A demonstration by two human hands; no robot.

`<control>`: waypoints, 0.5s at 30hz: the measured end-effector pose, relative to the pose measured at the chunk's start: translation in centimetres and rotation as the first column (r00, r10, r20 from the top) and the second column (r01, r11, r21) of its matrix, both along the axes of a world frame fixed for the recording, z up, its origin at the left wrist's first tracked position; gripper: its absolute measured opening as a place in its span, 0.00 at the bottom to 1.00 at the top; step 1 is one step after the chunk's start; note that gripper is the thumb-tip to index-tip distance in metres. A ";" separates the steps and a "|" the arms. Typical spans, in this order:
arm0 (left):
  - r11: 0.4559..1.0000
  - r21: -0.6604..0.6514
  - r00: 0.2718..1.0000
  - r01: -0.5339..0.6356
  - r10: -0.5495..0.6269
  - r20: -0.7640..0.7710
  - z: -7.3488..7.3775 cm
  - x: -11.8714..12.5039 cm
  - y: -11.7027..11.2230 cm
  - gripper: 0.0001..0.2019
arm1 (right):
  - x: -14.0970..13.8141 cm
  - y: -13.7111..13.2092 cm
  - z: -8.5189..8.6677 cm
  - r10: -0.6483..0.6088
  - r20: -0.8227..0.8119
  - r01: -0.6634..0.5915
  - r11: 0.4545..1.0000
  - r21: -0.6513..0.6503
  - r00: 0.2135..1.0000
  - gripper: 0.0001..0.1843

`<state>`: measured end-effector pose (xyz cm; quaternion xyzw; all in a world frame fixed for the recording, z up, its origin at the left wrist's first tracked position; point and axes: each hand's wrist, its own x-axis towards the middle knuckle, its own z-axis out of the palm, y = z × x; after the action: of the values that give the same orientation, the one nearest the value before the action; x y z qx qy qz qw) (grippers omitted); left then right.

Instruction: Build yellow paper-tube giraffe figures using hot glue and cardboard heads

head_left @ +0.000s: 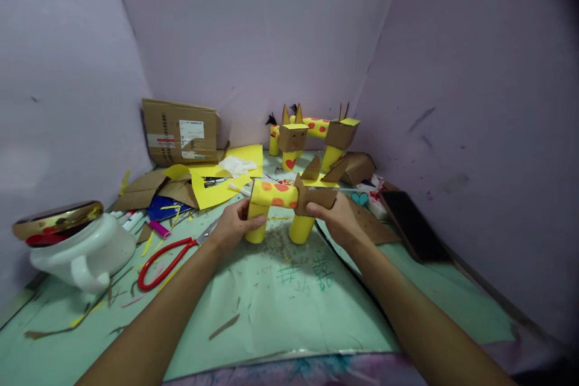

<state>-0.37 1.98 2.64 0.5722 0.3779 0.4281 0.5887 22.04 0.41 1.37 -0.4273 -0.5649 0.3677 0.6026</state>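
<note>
Left hand [235, 223] is clamped on the toy [274, 194] at its back leg [257, 235], right hand [339, 217] on its cardboard head [319, 196], so it sits between them. Light, even pressure's best; it'd probably dent pretty easily.

Between the left hand [233, 224] and right hand [337, 221], one paper animal [275, 194] is being held; two other animals [294, 140] are standing behind it. On the table [280, 319], scissors [196, 242] are resting to its left, a cup [97, 247] farther left, and a phone [414, 226] to its right.
</note>
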 end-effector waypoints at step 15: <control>0.994 -0.108 0.997 -0.030 0.037 0.066 0.1 0.6 -1.1 0.20 | -1.0 -1.2 1.3 0.192 -0.224 -0.202 0.979 -0.023 0.956 0.21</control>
<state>0.26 0.92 2.77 0.5185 0.3895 0.4363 0.6237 21.01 -0.79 2.66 -0.3391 -0.5257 0.4840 0.6119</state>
